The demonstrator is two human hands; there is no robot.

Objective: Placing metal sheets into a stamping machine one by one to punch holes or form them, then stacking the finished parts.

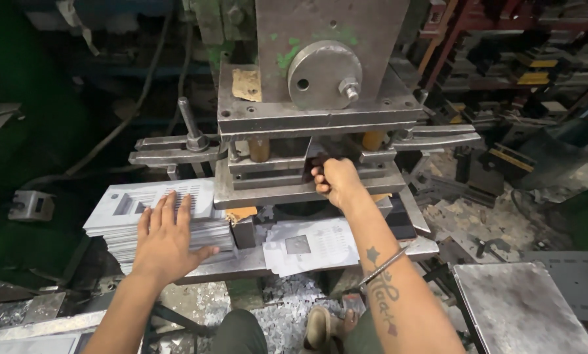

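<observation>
Our left hand (166,236) lies flat, released, on the stack of punched sheets (151,213) left of the press die (307,177); our right hand (335,182) seems to pinch a dark piece at the die's near edge.

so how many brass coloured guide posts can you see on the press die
2. One post stands left of centre under the upper plate; the other post is right of centre, above the right hand. More may be hidden behind.
</observation>
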